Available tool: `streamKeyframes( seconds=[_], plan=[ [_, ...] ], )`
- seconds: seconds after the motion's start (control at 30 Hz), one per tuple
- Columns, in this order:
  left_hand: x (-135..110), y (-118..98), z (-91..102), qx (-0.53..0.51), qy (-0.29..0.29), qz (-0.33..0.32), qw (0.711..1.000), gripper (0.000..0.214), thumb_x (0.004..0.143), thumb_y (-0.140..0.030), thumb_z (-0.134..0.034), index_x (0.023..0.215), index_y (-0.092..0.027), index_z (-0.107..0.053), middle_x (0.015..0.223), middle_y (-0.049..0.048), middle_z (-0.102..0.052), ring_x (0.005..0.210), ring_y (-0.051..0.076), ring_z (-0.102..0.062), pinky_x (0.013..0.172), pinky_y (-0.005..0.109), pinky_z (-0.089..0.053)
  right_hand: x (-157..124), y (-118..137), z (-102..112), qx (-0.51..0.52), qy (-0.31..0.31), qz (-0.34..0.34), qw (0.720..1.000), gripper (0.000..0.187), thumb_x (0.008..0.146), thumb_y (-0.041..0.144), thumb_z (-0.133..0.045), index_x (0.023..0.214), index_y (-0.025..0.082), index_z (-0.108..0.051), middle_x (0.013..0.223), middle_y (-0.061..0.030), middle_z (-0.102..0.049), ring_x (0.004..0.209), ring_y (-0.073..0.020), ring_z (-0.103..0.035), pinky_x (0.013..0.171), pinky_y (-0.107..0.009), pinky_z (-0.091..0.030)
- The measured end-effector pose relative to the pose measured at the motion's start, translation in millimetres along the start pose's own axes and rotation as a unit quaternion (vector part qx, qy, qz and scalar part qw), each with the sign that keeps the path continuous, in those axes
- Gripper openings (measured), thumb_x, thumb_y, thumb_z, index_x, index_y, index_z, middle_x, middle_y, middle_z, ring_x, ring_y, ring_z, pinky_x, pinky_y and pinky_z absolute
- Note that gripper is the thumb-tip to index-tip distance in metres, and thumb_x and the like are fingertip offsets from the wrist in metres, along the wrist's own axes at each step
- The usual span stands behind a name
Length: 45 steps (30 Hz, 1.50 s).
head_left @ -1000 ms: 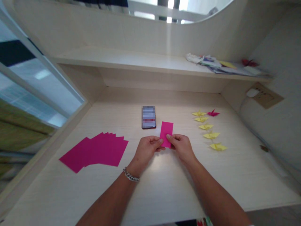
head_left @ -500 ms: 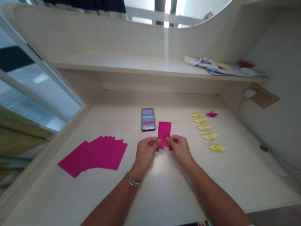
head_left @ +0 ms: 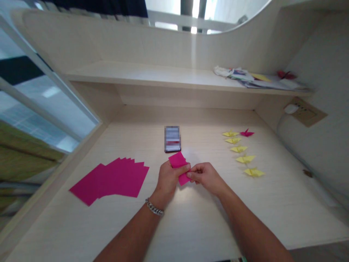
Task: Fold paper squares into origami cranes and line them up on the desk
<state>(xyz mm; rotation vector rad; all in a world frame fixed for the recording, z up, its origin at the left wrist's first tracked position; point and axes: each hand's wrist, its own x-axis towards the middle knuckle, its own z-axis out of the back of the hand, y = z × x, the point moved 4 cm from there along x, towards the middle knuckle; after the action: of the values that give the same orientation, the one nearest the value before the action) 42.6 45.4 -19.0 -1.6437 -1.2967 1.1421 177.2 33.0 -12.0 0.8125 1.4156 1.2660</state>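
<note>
A folded piece of pink origami paper (head_left: 177,160) is held above the desk, tilted to the left. My left hand (head_left: 169,176) grips it with the thumb across its front. At its right edge, my right hand (head_left: 205,175) pinches the paper between thumb and fingertips. Just beyond the paper lies a phone (head_left: 172,139) with its screen lit and blurred. To the left, several pink paper sheets (head_left: 120,178) are fanned out flat. On the right stand several yellow folded paper cranes (head_left: 245,159) in a slanting row, with one pink paper crane (head_left: 247,133) beside the farthest.
A shelf (head_left: 152,78) runs across the back, bearing a heap of papers (head_left: 261,80) at its right. The right wall has a socket (head_left: 305,111) with a plugged-in cable (head_left: 286,143). A dark object pokes in at the bottom edge.
The pink paper, upright before, has been turned to lean left and lowered a little. My left thumb now lies across it, and my right hand has shifted to its right edge.
</note>
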Motion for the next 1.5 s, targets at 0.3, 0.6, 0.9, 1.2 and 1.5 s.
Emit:
streamKeyframes(
  seconds=[0.3,0.6,0.9,1.2,1.5],
  plan=[
    [12.3,-20.7,22.4,-0.070,-0.093,-0.044,0.992,0.037,0.057,-0.020,-0.079,0.090,-0.013,-0.066,0.078,0.0044,-0.066,0.068,0.012,-0.059,0.065,0.025,-0.047,-3.9,1.8,10.6,-0.044,0.030,-0.006,0.999,0.020,0.071,0.032,-0.067,0.069,0.012,-0.069,0.055,-0.0006,-0.058,0.049,-0.0093,-0.045,0.048,-0.022,-0.033],
    [6.6,-17.6,12.2,0.117,0.026,-0.041,0.992,0.022,0.068,-0.032,-0.072,0.079,-0.013,-0.070,0.071,0.0047,-0.067,0.062,0.013,-0.056,0.060,0.025,-0.044,-5.6,0.4,21.5,-0.083,0.046,-0.003,0.995,0.017,0.072,0.028,-0.064,0.069,0.013,-0.069,0.055,-0.0003,-0.058,0.050,-0.0099,-0.045,0.048,-0.022,-0.033],
    [3.2,-11.8,3.7,0.187,0.003,-0.070,0.980,0.020,0.069,-0.032,-0.070,0.077,-0.014,-0.072,0.073,0.0055,-0.070,0.066,0.016,-0.059,0.062,0.026,-0.044,6.2,-1.0,16.7,-0.062,-0.053,0.066,0.994,0.016,0.074,0.025,-0.058,0.078,0.014,-0.069,0.071,-0.0030,-0.066,0.063,-0.0133,-0.055,0.061,-0.025,-0.042],
    [4.3,-15.6,11.2,0.155,-0.074,-0.081,0.982,0.023,0.067,-0.035,-0.071,0.078,-0.014,-0.071,0.073,0.0046,-0.069,0.064,0.015,-0.058,0.061,0.025,-0.044,5.1,1.2,16.6,-0.063,-0.089,0.058,0.992,0.010,0.067,0.018,-0.056,0.066,0.015,-0.066,0.059,0.0003,-0.061,0.057,-0.0120,-0.052,0.056,-0.023,-0.040],
    [12.5,-12.0,25.1,0.022,-0.134,-0.100,0.986,0.035,0.066,-0.040,-0.073,0.086,-0.012,-0.069,0.078,0.0061,-0.068,0.067,0.015,-0.059,0.066,0.028,-0.047,7.3,2.1,31.2,0.013,-0.135,0.055,0.989,0.020,0.072,0.033,-0.061,0.078,0.015,-0.065,0.070,-0.0028,-0.063,0.064,-0.0136,-0.054,0.060,-0.025,-0.041]
  ],
)
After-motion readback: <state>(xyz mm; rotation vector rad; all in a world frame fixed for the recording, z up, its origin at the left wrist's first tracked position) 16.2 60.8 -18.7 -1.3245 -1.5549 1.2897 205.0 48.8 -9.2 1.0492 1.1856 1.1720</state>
